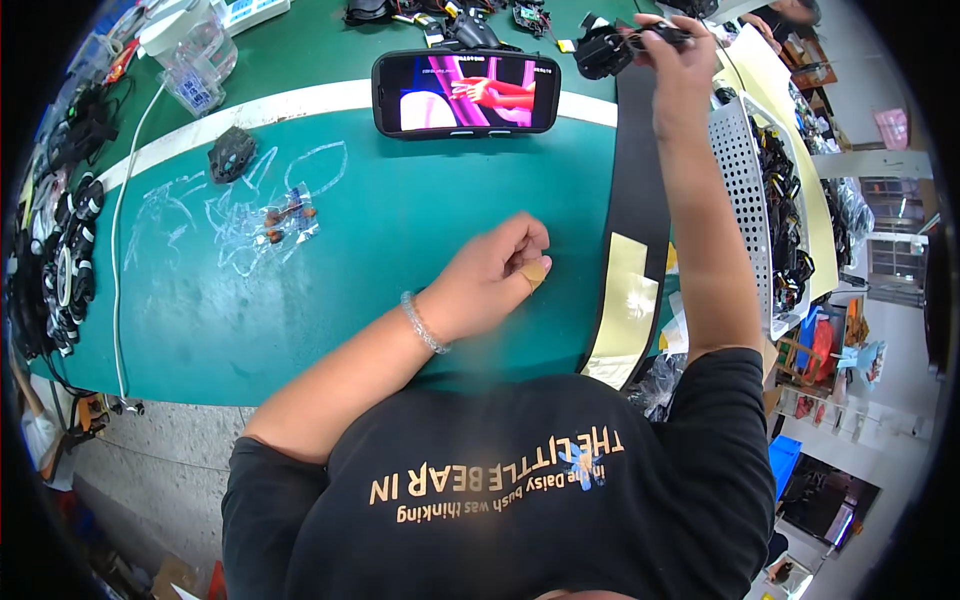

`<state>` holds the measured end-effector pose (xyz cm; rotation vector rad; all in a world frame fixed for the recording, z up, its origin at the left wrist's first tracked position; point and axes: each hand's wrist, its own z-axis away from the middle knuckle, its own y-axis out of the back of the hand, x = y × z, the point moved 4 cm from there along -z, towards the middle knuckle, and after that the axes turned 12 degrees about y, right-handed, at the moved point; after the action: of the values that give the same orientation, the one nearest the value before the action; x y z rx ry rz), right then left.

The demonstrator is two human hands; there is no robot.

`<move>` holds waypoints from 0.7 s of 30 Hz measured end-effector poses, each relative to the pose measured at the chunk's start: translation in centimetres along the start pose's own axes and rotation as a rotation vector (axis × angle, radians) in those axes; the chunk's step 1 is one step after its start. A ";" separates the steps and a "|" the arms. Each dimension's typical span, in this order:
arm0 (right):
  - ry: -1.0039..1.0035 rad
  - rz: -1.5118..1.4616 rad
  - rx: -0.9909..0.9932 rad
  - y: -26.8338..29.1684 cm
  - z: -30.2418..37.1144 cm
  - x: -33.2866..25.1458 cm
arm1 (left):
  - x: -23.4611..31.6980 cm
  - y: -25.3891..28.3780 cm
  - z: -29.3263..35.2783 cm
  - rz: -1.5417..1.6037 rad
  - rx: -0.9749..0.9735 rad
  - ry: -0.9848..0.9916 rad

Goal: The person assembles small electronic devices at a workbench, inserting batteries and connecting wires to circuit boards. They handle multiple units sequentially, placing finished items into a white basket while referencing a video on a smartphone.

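Observation:
My left hand [492, 278] hovers over or rests on the green mat [390, 220], its fingers curled in and nothing visible inside them. A tan wrap [535, 272] covers part of its thumb, and a clear bead bracelet [424, 322] circles the wrist. Stretched out to the far right, my right hand [685, 62] has its fingers closed on a small black part with thin wires [668, 40]. Beside those fingers is a bulky black plastic piece [604, 50]; whether the two are joined I cannot tell.
A phone [465, 93] playing a video stands at the back. On the left lie a small plastic bag with brown parts [290, 218], a dark lump [232, 155] and coiled black cables [75, 250]. A white perforated basket [735, 190] of black parts stands right of a black strip [635, 180].

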<state>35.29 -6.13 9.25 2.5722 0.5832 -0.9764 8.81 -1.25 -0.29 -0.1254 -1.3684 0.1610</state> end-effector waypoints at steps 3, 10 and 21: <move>-0.103 -0.273 0.034 -0.4 1.7 -4.8 | -0.4 0.2 -0.1 0.066 0.030 -0.014; -0.635 -1.018 0.032 -4.6 11.8 -9.8 | 0.1 1.2 -0.6 0.524 -0.015 -0.001; -0.415 -0.514 -0.150 -7.3 14.2 -10.6 | 0.3 0.5 -0.2 0.789 -0.332 0.027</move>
<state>16.76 -8.70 5.28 2.0324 1.1669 -1.5086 9.10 -0.75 -0.11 -0.9441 -1.2476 0.5854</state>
